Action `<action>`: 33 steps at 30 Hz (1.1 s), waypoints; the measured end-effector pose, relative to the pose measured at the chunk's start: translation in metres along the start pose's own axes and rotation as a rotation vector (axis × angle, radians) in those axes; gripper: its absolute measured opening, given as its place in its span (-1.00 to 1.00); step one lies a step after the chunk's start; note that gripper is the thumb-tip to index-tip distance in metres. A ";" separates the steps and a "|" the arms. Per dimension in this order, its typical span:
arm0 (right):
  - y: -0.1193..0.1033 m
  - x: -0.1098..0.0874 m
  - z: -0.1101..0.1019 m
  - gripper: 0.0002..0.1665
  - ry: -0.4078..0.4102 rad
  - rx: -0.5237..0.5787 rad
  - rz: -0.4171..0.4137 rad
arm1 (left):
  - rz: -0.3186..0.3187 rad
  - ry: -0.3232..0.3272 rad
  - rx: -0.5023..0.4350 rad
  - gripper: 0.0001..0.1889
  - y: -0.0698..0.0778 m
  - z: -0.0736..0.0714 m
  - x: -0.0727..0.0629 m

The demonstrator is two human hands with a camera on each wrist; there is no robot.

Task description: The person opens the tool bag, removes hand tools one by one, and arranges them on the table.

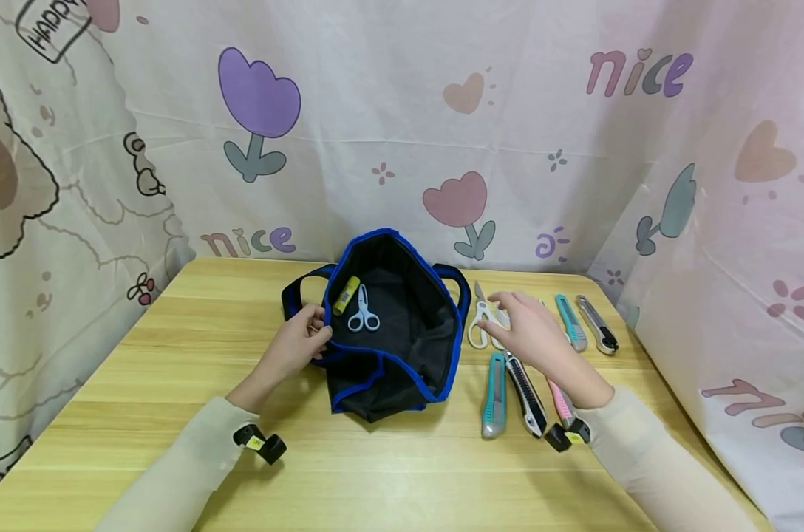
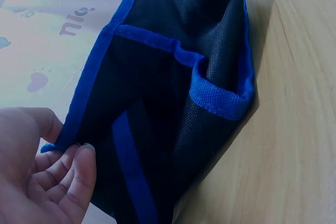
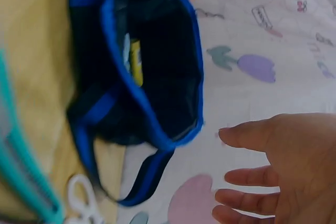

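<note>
A black tool bag with blue trim (image 1: 457, 347) stands with its mouth spread wide on the table. My left hand (image 1: 297, 340) pinches its left rim; in the left wrist view the fingers and thumb (image 2: 84, 163) meet at the blue edging. Inside the bag lie small light-coloured scissors (image 1: 362, 297) and a yellow tube-like item (image 1: 346, 295). My right hand (image 1: 535, 336) hovers right of the bag with fingers spread, close to white-handled scissors (image 1: 479, 294) and holding nothing. The right wrist view shows those fingers (image 3: 247, 202) apart from everything.
Several utility knives lie right of the bag: a teal one (image 1: 494, 403), a black-and-silver one (image 1: 527, 403), a partly hidden pink one (image 1: 560, 403), another teal one (image 1: 570, 325) and a grey one (image 1: 595, 323). A printed curtain (image 1: 375, 111) hangs behind the wooden table (image 1: 375, 480).
</note>
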State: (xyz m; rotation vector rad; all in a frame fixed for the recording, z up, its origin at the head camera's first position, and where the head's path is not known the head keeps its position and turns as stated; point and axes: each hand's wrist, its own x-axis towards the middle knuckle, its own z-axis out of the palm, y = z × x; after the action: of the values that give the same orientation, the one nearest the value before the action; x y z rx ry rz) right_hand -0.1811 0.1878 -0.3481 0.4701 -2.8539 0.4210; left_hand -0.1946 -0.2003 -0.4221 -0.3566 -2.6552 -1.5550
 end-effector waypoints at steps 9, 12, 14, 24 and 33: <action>-0.038 0.047 0.001 -0.40 -0.042 0.070 -0.109 | -0.005 0.007 -0.010 -0.67 0.003 0.000 0.000; -0.045 0.062 0.005 -0.41 -0.069 0.125 -0.138 | -0.005 0.008 -0.005 -0.67 0.003 0.001 0.001; -0.050 0.072 0.009 -0.42 -0.088 0.164 -0.148 | -0.005 0.007 0.003 -0.67 0.003 0.001 0.001; -0.067 0.114 0.036 -0.49 -0.129 0.338 -0.178 | -0.003 0.016 0.007 -0.66 0.002 0.000 0.001; -0.081 0.140 0.058 -0.47 -0.200 0.358 -0.194 | -0.006 0.023 0.008 -0.67 0.002 0.001 0.000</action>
State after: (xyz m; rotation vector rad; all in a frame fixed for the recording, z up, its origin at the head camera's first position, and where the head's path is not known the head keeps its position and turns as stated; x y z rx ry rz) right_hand -0.2920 0.0568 -0.3463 0.8907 -2.8848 0.8989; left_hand -0.1944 -0.1986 -0.4204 -0.3287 -2.6462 -1.5405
